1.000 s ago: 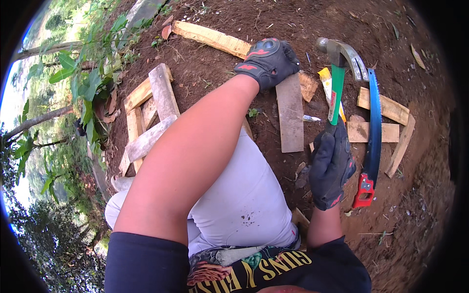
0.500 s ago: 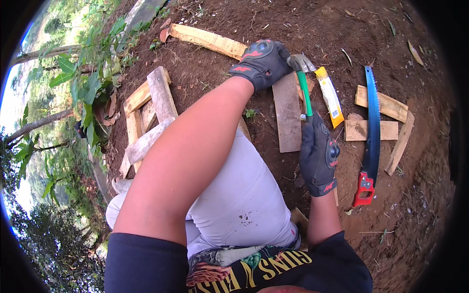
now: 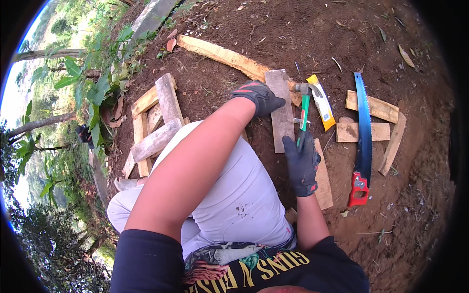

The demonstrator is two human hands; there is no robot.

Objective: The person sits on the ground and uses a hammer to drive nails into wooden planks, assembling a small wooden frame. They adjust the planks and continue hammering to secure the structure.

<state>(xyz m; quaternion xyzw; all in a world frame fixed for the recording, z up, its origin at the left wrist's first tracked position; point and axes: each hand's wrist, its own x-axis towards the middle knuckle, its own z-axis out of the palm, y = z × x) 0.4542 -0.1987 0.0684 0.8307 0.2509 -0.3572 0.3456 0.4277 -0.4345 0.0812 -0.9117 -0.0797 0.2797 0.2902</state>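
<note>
Claw hammer [image 3: 305, 108] lies at twelve o'clock from the right hand [image 3: 302, 160], which grips its handle, head just beside the grey board [image 3: 281, 119]. The left hand [image 3: 264, 99] has moved from the board's upper end to its ten-o'clock edge, finger hold hidden, uncovering the crossing with the long plank [image 3: 222, 55].
</note>
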